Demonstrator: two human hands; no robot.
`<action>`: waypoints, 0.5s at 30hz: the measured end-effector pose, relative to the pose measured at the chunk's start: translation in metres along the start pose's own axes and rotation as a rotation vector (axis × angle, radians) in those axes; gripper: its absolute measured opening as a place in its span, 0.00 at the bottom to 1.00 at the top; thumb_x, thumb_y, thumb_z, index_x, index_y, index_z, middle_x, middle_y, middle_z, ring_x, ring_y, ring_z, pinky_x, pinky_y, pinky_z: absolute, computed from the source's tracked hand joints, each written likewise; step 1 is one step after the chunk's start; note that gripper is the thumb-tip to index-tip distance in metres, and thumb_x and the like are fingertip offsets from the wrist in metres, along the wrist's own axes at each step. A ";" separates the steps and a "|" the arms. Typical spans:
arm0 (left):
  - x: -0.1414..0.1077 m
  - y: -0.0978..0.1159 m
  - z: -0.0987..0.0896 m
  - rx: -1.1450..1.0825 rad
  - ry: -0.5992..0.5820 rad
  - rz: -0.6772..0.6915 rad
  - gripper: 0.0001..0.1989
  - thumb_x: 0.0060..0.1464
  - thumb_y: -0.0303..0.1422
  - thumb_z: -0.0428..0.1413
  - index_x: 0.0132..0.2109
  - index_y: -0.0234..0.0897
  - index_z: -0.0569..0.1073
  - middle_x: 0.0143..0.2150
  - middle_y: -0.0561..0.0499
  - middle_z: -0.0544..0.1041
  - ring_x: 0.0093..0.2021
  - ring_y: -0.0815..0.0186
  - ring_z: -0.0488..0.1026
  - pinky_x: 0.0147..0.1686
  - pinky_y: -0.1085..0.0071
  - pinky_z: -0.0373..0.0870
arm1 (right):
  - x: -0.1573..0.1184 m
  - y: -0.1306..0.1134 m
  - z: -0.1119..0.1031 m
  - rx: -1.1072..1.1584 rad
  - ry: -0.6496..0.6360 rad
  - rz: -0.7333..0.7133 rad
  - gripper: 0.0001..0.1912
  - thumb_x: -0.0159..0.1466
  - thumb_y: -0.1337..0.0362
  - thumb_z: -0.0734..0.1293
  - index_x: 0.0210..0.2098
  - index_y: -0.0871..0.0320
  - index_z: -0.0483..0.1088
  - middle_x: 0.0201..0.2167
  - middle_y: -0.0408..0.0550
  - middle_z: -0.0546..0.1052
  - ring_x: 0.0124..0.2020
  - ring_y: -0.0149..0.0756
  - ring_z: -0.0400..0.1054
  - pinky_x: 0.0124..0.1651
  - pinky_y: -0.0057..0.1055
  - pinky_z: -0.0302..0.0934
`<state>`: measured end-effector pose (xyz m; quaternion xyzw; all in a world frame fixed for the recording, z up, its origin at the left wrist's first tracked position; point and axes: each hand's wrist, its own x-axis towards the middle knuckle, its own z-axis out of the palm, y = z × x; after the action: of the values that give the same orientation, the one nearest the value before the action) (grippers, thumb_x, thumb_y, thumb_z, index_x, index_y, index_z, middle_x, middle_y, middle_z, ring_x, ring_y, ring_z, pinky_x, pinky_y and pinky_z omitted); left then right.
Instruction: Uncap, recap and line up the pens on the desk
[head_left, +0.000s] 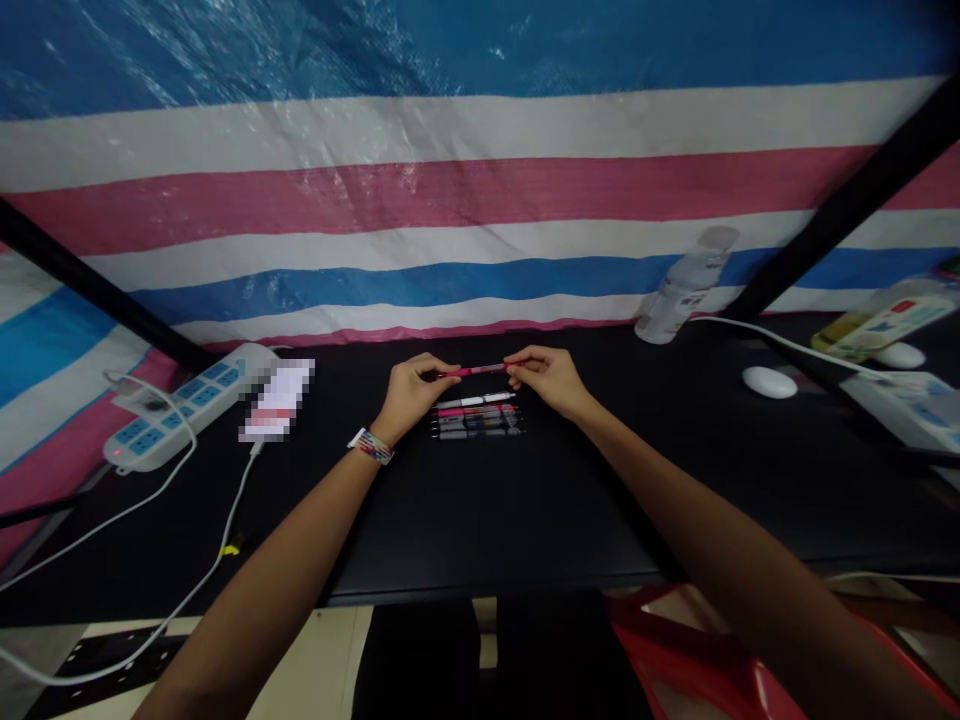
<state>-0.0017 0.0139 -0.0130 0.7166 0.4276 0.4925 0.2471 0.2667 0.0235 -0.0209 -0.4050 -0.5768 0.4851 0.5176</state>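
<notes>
A red pen (482, 370) is held level between my two hands, just beyond a row of pens. My left hand (411, 392) pinches its left end, and a woven colourful band circles that wrist. At the other end, the fingers of my right hand (549, 380) are closed on the pen. Nearer to me on the black table, a white pen (476, 401), a red pen (472, 410) and several dark or clear pens (478, 433) lie side by side, roughly parallel.
On the left are a white power strip (187, 405) and a phone (277, 400) on a white cable (238, 495). A clear bottle (686, 287) stands at the back right, near a white mouse-like object (769, 382). Another bottle (885, 315) and a second power strip (904, 405) sit far right.
</notes>
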 end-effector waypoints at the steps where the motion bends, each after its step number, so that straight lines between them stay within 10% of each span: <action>1: 0.000 0.000 0.000 -0.005 -0.001 -0.004 0.05 0.55 0.32 0.72 0.40 0.42 0.89 0.37 0.47 0.85 0.37 0.60 0.78 0.40 0.63 0.73 | -0.001 0.000 0.000 -0.009 0.004 -0.011 0.21 0.53 0.49 0.84 0.36 0.57 0.83 0.26 0.47 0.82 0.28 0.40 0.78 0.39 0.43 0.76; 15: 0.003 0.000 -0.002 -0.156 -0.119 -0.238 0.13 0.60 0.42 0.68 0.37 0.37 0.87 0.24 0.50 0.79 0.24 0.66 0.73 0.27 0.69 0.68 | -0.002 -0.001 -0.001 0.025 -0.012 -0.015 0.19 0.54 0.51 0.85 0.37 0.56 0.84 0.25 0.47 0.82 0.28 0.40 0.79 0.41 0.44 0.76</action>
<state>-0.0031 0.0166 -0.0106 0.6674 0.4545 0.4481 0.3837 0.2679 0.0217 -0.0207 -0.3912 -0.5771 0.4907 0.5227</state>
